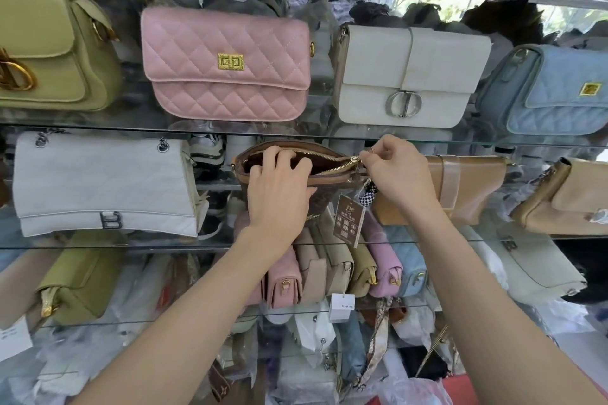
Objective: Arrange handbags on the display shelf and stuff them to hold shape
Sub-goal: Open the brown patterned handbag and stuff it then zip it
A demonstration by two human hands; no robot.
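A brown handbag (pixel 332 179) stands on the middle glass shelf (pixel 427 242), its top zipper mostly open. My left hand (pixel 279 189) grips the bag's near top edge, fingers curled over the rim into the opening. My right hand (pixel 394 168) pinches the gold zipper pull (pixel 356 159) at the bag's right end. A brown hang tag (pixel 349 221) on a checkered ribbon dangles below the bag. What lies inside the bag is hidden in shadow.
The upper shelf holds an olive bag (pixel 56 52), a pink quilted bag (pixel 227 66), a white bag (pixel 408 76) and a blue bag (pixel 552 92). A white quilted bag (pixel 102 184) and tan bags (pixel 467 187) flank the brown one. Several small bags (pixel 332 266) crowd the shelf below.
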